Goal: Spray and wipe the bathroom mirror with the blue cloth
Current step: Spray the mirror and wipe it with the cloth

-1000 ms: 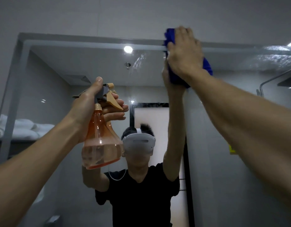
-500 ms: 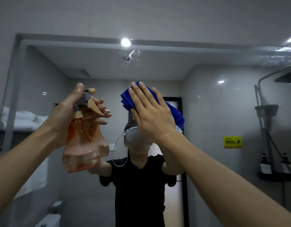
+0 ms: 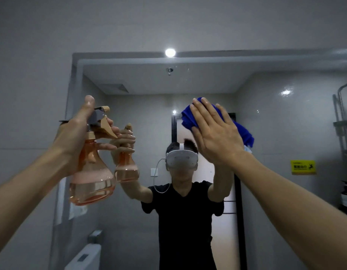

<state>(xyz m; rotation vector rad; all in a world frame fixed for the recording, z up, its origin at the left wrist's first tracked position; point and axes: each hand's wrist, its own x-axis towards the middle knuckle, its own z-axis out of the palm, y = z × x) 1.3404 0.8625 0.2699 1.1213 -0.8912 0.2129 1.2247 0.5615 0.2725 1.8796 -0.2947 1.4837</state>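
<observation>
Two bare forearms reach forward from the lower corners, one hand on each. The left hand (image 3: 75, 137) grips the neck of one spray bottle (image 3: 91, 172), thumb raised along the grey pump head and fingers curled at the tan trigger; the bottle is peach-tinted, clear, upright, and holds liquid in its lower part. The right hand (image 3: 217, 133) is flat, fingers straight and slightly spread, and presses one blue cloth (image 3: 188, 117) against the mirror (image 3: 266, 114). The cloth lies bunched under the palm, showing past the fingertips at upper left and past the heel of the hand at right.

The mirror's left edge stands just left of the bottle; its top edge runs well above both hands, leaving open glass over the cloth and to its right. The right and lower edges fall outside the view.

In the glass: one reflection of the person (image 3: 185, 221) in a black shirt with a white headset, the bottle's reflection just beside the real bottle, one ceiling light (image 3: 170, 53), one yellow sign (image 3: 302, 167) on the tiled wall, and a shower rack at far right bearing one dark dispenser (image 3: 346, 195).
</observation>
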